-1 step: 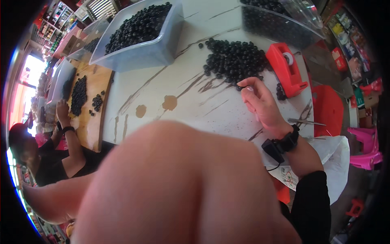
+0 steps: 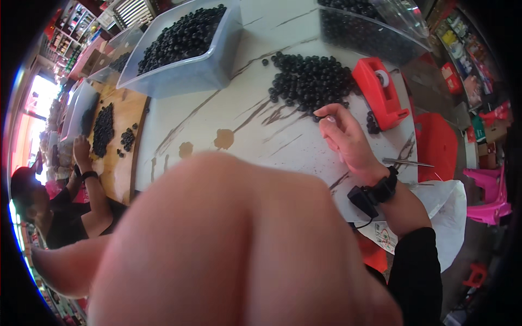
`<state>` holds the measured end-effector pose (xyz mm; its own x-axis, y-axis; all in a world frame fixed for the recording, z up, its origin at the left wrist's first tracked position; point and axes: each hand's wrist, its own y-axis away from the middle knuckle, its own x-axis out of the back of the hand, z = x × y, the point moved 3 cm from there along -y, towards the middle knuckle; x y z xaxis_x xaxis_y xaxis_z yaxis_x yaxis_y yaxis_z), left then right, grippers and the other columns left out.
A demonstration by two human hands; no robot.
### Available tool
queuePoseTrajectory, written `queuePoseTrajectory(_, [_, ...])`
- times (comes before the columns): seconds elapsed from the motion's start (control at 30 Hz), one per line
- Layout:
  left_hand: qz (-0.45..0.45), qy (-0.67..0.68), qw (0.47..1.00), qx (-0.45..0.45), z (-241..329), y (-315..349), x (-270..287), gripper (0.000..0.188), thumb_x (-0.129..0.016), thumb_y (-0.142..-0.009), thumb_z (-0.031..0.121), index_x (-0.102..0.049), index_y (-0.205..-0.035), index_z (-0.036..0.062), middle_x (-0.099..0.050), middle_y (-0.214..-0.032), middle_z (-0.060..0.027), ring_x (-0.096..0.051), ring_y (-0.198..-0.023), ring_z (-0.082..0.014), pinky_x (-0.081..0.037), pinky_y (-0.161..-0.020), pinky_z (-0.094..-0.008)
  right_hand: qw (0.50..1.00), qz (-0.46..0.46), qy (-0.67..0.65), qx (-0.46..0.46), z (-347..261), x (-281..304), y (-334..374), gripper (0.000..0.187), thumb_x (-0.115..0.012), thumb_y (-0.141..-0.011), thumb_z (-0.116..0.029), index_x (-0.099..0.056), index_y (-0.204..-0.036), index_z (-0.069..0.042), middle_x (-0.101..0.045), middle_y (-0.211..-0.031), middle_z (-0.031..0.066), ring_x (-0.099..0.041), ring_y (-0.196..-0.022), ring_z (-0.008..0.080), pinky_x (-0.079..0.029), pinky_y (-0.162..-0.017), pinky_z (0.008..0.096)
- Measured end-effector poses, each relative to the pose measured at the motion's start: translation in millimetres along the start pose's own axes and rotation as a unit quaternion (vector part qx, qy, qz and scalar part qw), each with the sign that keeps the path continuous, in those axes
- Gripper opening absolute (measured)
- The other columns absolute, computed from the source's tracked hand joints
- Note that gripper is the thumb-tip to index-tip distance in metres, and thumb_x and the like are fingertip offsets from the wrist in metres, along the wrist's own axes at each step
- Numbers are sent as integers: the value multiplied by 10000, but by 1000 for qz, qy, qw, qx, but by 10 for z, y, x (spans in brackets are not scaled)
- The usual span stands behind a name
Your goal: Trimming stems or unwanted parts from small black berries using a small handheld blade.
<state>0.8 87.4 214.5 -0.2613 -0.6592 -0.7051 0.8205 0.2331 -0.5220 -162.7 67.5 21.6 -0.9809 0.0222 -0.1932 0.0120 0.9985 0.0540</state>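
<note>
Balls (image 2: 310, 81), dark, glossy, right grip (image 2: 348, 136) perhaps touching one

Many dark balls (image 2: 309, 82), one tape dispenser (image 2: 379, 95)

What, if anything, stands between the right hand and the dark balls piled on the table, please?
Nothing visible does: the right hand is at the near edge of the dark balls; the red tape dispenser stands to their right.
</note>
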Motion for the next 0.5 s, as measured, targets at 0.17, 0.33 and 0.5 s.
queuePoseTrajectory(0.17, [-34,-12,995,-93,74,179,184,330,-460,-809,12,-383,-497,85,-382,-463,-56,-408,-405,-167,-480,-513,-450,1000,-3,11,0,20,56,4,187,-466,-892,-140,-458,-1052,-44,-431,-697,-35,-327,-526,3,-265,-455,144])
queuePoseTrajectory(0.33, [-79,-345,933,-66,155,163,762,214,-515,-838,98,-506,-635,30,-496,-606,-31,-458,-478,-110,-460,-525,-306,1000,17,1,10,-32,32,3,193,-475,-889,-146,-458,-1055,-50,-431,-694,-35,-327,-516,3,-263,-449,147])
queuePoseTrajectory(0.5, [191,-800,553,130,73,255,1728,63,-594,-764,80,-559,-804,47,-554,-695,-73,-533,-587,-228,-432,-544,-308,993,75,-84,29,6,178,-32,184,-482,-889,-157,-458,-1043,-59,-421,-682,-37,-321,-501,2,-259,-443,151])
